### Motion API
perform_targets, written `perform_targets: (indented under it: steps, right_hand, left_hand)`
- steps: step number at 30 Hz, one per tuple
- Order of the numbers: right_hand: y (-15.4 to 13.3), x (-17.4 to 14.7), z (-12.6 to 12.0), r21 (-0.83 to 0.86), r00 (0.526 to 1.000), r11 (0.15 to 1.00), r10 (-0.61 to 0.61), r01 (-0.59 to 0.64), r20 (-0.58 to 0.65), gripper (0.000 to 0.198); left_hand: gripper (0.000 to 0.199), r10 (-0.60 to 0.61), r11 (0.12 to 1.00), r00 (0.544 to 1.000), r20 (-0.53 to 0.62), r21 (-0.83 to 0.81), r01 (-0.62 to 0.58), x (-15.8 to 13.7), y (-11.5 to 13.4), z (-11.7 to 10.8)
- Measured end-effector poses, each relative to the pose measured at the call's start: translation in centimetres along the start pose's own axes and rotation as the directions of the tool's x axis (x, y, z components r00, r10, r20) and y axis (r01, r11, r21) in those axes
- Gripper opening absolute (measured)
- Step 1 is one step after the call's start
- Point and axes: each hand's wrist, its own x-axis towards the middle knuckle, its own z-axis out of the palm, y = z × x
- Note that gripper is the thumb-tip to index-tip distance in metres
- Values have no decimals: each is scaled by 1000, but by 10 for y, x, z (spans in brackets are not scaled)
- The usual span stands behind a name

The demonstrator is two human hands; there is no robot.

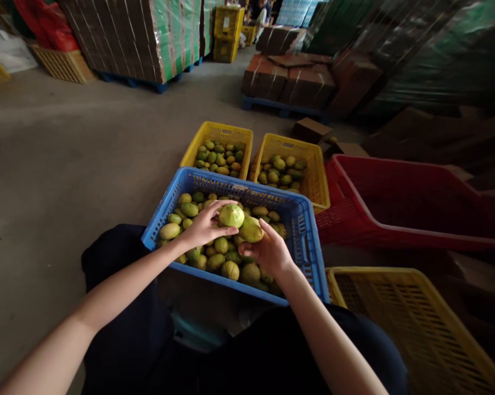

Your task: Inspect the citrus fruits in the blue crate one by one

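Note:
My left hand (206, 224) is closed around a pale green-yellow lemon (231, 215), its tip turned up toward me. Close beside it, my right hand (270, 249) grips a second, longer yellow-green lemon (251, 229) between thumb and fingers. Both hands are above a blue plastic crate (305, 252) in front of my knees. Inside that crate lie many lemons, ranging from green to yellow, such as a brownish-yellow lemon (230, 270) near the front wall. Part of the pile is hidden under my hands.
Behind the blue crate stand a left yellow crate (198, 144) and a right yellow crate (319, 181), both holding lemons. To the right are a red crate (354, 230) and a yellow crate (420, 318). Farther back, cartons (288, 82) sit on a blue pallet (264, 104).

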Motion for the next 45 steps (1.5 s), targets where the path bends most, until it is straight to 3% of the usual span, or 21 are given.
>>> perform_targets:
  steps: [4,9,11,14,15,17,20,27,31,36,40,45]
  right_hand:
    - [-2,-11,0,-194,994,981,39,-18,101,50]
    - [0,-15,9,-503,1000,864,1,6,13,42]
    - [-2,-16,11,-681,982,726,-180,99,-49,44]
    - [-7,-21,13,-888,867,410,-498,209,-25,40]
    - [-9,-23,13,-917,837,334,-547,216,-2,38]
    - [-12,-27,13,-937,815,273,-579,217,20,39]
    - [-13,-29,11,-922,820,312,-572,230,11,45]
    - [-10,-25,6,-843,905,475,-424,251,31,49]
    - [0,-20,2,-711,959,670,-284,211,17,55]
    - [11,-7,1,-405,995,913,-81,51,-56,65]
    - [9,-1,4,-240,999,970,43,-40,8,69]
    - [10,0,3,-149,993,988,64,-49,98,70]
  left_hand:
    - [55,-50,997,999,-3,-55,50,1,7,-2]
    - [50,-73,996,997,-15,-45,72,3,12,-3]
    - [49,-64,998,997,-36,9,64,4,10,-5]
    - [49,-73,994,997,-9,80,74,6,5,-9]
    - [50,-80,992,997,17,97,78,7,3,-11]
    - [53,-99,987,992,74,133,88,7,2,-12]
    - [56,-140,982,981,137,145,120,6,1,-13]
    - [59,-186,980,971,153,100,172,0,2,-12]
    - [65,-290,956,954,76,-14,292,-1,-9,-6]
    - [64,-459,832,872,167,-262,489,-1,-21,4]
    - [67,-524,787,825,210,-252,563,1,-19,3]
    - [75,-596,772,777,203,-121,624,1,-18,-1]
